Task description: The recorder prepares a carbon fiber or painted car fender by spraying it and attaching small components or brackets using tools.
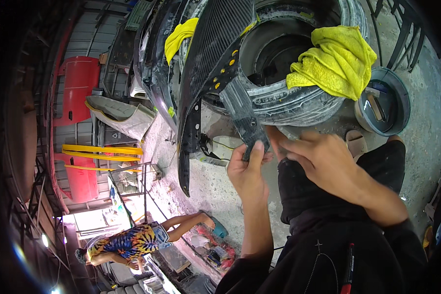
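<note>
My left hand [250,174] is closed on the lower end of a dark grey flange [245,117], its thumb lying on top. The flange joins a black carbon-fibre car body panel [208,54], which leans by stacked, dusty tyres [299,110]. Yellow spots and holes run along the panel's edge. Just right of the flange's end, my right hand [323,159] hovers with its fingers bent and pressed together. Anything between those fingers is hidden.
A yellow cloth [335,63] drapes over the tyre; another yellow cloth [180,38] hangs farther left. Beside the tyres stands a grey basin [402,110] holding water and a small block. Red panels [81,85] lean at the left. A person in a colourful shirt [127,242] stands at lower left.
</note>
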